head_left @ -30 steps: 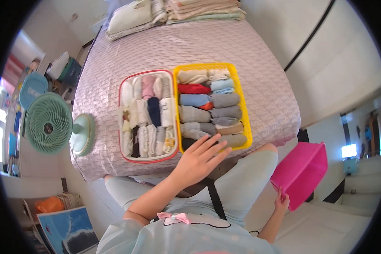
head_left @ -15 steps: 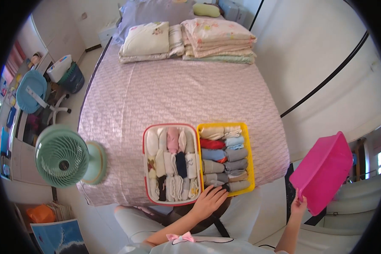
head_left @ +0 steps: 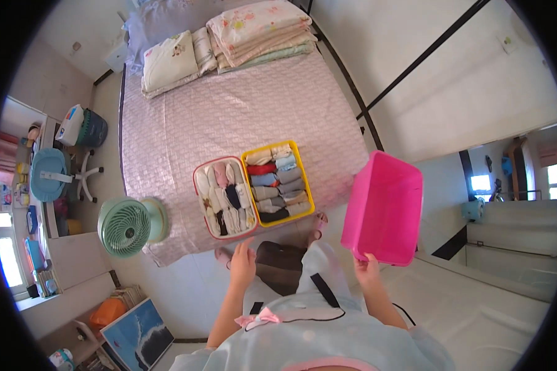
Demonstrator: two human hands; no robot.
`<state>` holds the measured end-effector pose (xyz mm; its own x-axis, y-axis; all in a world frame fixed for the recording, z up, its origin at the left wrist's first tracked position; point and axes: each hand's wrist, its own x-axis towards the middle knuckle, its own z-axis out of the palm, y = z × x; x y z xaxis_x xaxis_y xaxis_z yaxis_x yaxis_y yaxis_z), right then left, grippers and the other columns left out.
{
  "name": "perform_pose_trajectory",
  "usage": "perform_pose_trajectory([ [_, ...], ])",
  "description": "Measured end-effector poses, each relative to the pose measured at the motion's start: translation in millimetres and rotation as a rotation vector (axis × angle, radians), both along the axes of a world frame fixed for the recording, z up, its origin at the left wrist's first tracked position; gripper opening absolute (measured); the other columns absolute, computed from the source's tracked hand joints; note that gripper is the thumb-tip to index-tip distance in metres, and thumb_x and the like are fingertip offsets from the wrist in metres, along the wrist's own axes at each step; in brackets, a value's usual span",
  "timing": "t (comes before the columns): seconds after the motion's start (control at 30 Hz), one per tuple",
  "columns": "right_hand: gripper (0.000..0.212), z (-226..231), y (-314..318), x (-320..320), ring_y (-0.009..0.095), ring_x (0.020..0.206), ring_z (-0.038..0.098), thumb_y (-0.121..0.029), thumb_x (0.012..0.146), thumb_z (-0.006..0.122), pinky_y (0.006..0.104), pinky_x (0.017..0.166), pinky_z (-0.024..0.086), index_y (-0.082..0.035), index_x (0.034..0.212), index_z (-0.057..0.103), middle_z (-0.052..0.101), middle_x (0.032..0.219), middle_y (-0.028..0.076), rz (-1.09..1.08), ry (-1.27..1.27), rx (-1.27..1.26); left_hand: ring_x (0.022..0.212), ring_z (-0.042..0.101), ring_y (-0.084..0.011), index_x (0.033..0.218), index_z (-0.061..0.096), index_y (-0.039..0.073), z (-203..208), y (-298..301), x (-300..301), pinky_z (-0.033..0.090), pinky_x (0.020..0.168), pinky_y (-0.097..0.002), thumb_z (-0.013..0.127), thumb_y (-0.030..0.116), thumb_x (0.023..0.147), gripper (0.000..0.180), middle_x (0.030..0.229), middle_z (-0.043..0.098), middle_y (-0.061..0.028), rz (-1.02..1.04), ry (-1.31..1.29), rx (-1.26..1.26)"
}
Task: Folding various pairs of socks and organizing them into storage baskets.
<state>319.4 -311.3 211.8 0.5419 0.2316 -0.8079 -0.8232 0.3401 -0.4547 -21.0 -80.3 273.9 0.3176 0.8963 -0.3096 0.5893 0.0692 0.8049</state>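
Person at the foot of a bed, holding up a pink bin.

The right hand grips the lower rim of the empty pink bin, raised beside the bed. The left hand hovers with fingers spread, just below the red tray and the yellow tray of folded clothes.
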Motion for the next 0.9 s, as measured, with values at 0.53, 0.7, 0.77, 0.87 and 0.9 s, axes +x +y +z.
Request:
perform_pose_trajectory([
  [0.53, 0.052, 72, -39, -266, 0.030, 0.114, 0.062, 0.011, 0.085, 0.062, 0.0504, 0.099, 0.057, -0.014, 0.129, 0.052, 0.061, 0.123, 0.010, -0.263, 0.215, 0.016, 0.072, 0.069, -0.0180, 0.134, 0.063, 0.010, 26, -3, -83, 0.054, 0.071, -0.0332, 0.071, 0.011, 0.092, 0.042, 0.078, 0.071, -0.0051, -0.290, -0.325, 0.057],
  [0.7, 0.058, 124, -53, -318, 0.030, 0.116, 0.061, 0.011, 0.086, 0.060, 0.0504, 0.098, 0.057, -0.016, 0.134, 0.047, 0.057, 0.130, 0.010, -0.202, 0.177, -0.012, 0.089, 0.069, -0.0150, 0.140, 0.058, 0.009, 24, 2, -94, 0.053, 0.082, -0.0267, 0.065, 0.007, 0.097, 0.043, 0.098, 0.072, -0.0066, -0.231, -0.175, -0.508],
  [0.77, 0.062, 145, -56, -324, 0.030, 0.118, 0.060, 0.010, 0.086, 0.060, 0.0500, 0.098, 0.057, -0.018, 0.138, 0.042, 0.056, 0.131, 0.010, -0.116, 0.060, -0.133, 0.097, 0.068, -0.0167, 0.145, 0.052, 0.010, 22, 2, -80, 0.053, 0.085, -0.0292, 0.062, 0.014, 0.100, 0.046, 0.110, 0.070, -0.0085, -0.267, -0.302, -0.332],
  [0.87, 0.067, 170, -60, -311, 0.029, 0.117, 0.060, 0.008, 0.084, 0.061, 0.0478, 0.095, 0.057, -0.018, 0.141, 0.040, 0.056, 0.131, 0.009, 0.061, -0.035, -0.172, 0.116, 0.062, -0.0208, 0.155, 0.039, 0.013, 29, 7, -59, 0.051, 0.095, -0.0358, 0.059, 0.031, 0.103, 0.058, 0.135, 0.060, -0.0111, -0.220, -0.524, -0.386],
  [0.9, 0.066, 175, -59, -300, 0.028, 0.116, 0.061, 0.007, 0.083, 0.061, 0.0456, 0.092, 0.058, -0.017, 0.141, 0.041, 0.056, 0.130, 0.009, 0.139, -0.099, -0.203, 0.127, 0.057, -0.0231, 0.159, 0.032, 0.015, 34, 14, -54, 0.048, 0.102, -0.0399, 0.058, 0.040, 0.103, 0.066, 0.148, 0.053, -0.0117, -0.146, -0.625, -0.621],
])
